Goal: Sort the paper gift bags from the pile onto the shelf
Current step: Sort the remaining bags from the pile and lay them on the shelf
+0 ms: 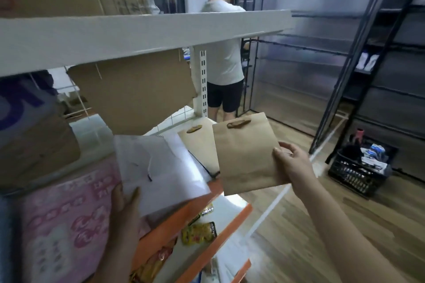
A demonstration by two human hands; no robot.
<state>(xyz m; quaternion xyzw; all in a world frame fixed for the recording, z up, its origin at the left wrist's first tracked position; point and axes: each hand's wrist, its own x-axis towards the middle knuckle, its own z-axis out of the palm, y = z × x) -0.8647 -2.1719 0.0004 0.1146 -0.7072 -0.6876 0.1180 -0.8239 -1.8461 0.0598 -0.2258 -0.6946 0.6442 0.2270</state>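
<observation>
My right hand (290, 163) pinches the right edge of a flat brown paper gift bag (243, 154) and holds it in the air at the shelf's right end, handle upward. A second brown gift bag (199, 142) lies flat on the shelf just left of it. My left hand (125, 200) holds the lower left edge of a white paper gift bag (158, 167) with a thin cord handle, lying on top of other white bags. The orange-edged shelf (216, 187) carries these bags.
A white upper shelf board (138, 37) hangs overhead with cardboard (133, 89) behind it. Pink packs (64, 225) sit at the left. Snack packets (199, 233) lie on a lower shelf. A person (224, 53) stands ahead. Black racks (368, 57) and a black crate (358, 172) stand at the right.
</observation>
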